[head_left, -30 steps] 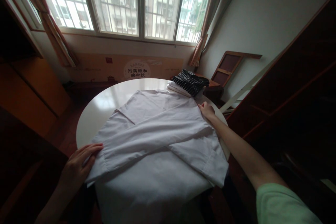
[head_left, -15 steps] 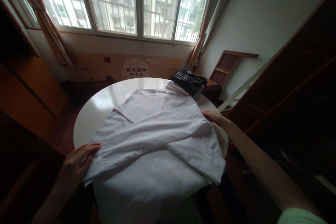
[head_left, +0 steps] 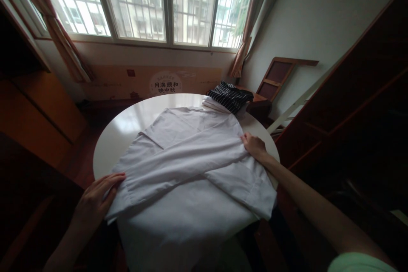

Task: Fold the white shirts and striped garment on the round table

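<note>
A white long-sleeved shirt (head_left: 185, 157) lies spread on a round white table (head_left: 108, 140), its sleeves folded across the body and its lower end hanging over the near edge. At the shirt's right side, my right hand (head_left: 255, 146) has its fingers closed on the fabric edge. My left hand (head_left: 100, 193) rests on the sleeve cuff at the left, fingers stretched out over the cloth and thumb apart below them. Part of the left palm is in shadow.
Folded clothes, with a black-and-white striped garment (head_left: 231, 95) on top, sit at the table's far right edge. Behind them stands a wooden chair (head_left: 276, 77). A dark wooden panel (head_left: 334, 114) slants along the right. Barred windows (head_left: 137, 4) are ahead.
My right hand has shifted slightly left onto the shirt's right edge and closed on the fabric there. The left hand stays at the cuff. The view has shifted slightly.
</note>
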`<state>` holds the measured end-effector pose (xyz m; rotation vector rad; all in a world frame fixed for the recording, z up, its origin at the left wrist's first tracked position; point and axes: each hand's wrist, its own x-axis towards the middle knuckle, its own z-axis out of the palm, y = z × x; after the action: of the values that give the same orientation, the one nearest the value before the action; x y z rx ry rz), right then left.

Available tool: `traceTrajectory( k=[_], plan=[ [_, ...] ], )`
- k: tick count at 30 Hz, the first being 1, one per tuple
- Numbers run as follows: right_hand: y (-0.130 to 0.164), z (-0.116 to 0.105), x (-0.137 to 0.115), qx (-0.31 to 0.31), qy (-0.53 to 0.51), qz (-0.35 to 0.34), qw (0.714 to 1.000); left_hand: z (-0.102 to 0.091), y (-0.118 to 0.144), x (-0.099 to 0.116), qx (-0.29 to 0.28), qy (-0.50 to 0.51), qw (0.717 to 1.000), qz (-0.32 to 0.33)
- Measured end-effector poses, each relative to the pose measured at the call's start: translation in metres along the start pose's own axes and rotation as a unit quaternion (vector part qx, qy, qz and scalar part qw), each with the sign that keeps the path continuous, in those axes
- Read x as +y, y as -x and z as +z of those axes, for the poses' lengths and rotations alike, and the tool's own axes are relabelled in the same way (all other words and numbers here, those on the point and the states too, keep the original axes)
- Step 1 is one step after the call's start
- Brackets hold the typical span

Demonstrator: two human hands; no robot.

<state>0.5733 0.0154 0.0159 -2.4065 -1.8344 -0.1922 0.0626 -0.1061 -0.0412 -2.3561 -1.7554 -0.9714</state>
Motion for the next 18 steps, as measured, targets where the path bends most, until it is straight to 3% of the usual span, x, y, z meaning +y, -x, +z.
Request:
traceTrajectory(
  k=[3, 6, 12, 18],
  plan=[
    [0.003, -0.001, -0.001, -0.006, 0.012, -0.011, 1.000, 0.000, -0.003, 0.006, 0.007, -0.019, 0.999, -0.044],
    [0.003, -0.002, 0.000, -0.010, 0.021, -0.014, 1.000, -0.005, -0.008, 0.012, 0.028, -0.069, 0.988, -0.137],
    [0.002, 0.001, -0.001, -0.001, 0.027, -0.010, 1.000, -0.025, -0.009, 0.020, -0.023, -0.017, 0.945, -0.325],
    [0.002, 0.003, 0.000, -0.002, 0.031, -0.010, 0.999, -0.025, 0.012, 0.032, 0.006, 0.073, 0.929, -0.363]
  ],
)
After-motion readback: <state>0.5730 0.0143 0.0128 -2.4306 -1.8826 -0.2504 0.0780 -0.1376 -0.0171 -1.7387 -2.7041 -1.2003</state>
